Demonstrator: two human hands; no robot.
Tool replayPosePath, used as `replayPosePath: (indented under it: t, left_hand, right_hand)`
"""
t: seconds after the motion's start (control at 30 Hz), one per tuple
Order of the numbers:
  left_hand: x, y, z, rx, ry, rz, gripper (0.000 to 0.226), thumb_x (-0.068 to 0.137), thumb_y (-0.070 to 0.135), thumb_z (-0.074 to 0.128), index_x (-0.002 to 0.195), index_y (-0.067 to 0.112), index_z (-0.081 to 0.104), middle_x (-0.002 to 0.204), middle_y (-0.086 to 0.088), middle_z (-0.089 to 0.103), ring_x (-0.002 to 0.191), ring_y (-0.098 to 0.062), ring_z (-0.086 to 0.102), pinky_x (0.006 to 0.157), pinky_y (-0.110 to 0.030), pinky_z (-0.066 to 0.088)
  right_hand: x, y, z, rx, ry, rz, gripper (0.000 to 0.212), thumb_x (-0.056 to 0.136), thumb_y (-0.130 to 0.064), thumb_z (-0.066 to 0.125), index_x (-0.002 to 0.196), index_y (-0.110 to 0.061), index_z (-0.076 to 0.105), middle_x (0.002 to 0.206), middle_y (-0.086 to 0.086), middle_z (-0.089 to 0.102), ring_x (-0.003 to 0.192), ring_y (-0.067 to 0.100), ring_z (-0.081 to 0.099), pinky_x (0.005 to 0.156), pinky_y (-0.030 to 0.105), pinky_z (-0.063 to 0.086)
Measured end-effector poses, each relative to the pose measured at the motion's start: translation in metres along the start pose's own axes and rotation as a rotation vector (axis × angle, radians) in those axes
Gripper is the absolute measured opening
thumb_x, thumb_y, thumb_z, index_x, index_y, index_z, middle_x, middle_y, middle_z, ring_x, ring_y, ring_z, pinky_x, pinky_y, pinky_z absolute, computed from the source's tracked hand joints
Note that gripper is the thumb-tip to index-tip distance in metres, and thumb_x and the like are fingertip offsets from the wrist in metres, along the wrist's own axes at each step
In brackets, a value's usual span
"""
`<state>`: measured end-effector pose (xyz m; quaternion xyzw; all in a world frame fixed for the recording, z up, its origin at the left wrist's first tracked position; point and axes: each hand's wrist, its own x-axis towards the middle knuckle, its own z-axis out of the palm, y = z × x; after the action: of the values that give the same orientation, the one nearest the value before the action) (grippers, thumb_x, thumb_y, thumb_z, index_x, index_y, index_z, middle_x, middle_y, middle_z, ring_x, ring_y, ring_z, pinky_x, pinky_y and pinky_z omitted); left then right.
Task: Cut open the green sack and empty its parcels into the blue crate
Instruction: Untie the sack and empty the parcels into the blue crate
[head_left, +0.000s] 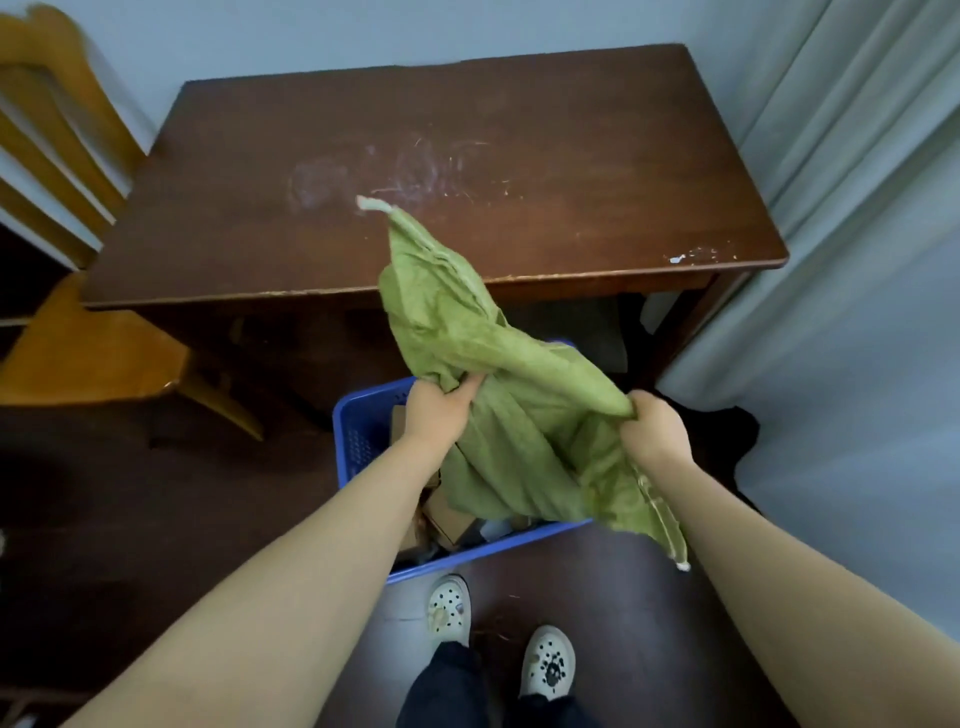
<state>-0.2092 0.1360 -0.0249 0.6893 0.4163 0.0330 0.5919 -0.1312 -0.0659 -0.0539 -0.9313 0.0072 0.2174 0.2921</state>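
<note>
The green sack (467, 332) hangs limp and crumpled above the blue crate (358, 441) on the floor. My left hand (439, 408) grips a fold at the sack's left side. My right hand (652, 428) is closed on its right side. One corner of the sack sticks up over the table's front edge, another droops past the crate's near rim. Brown cardboard parcels (444, 519) lie inside the crate, partly hidden under the sack and my left forearm.
A dark wooden table (467, 156) stands just beyond the crate. A yellow wooden chair (78, 338) is at the left. Pale curtains (857, 260) hang at the right. My feet in white shoes (449, 608) stand right behind the crate.
</note>
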Motion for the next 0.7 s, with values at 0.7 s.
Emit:
replayPosePath:
  t: [0.7]
  left_hand:
    - [-0.020,0.021,-0.027,-0.134,-0.170,-0.353,0.037,0.086,-0.001,0.059,0.123,-0.003,0.056,0.129,-0.020,0.058,0.113,-0.029,0.059,0.093,-0.032,0.047]
  right_hand:
    - [-0.028,-0.159,-0.022,0.837,-0.322,-0.143,0.020,0.080,0.002,0.049,0.085,-0.007,0.065,0.090,0.020,0.066,0.093,0.039,0.065,0.085,0.047,0.052]
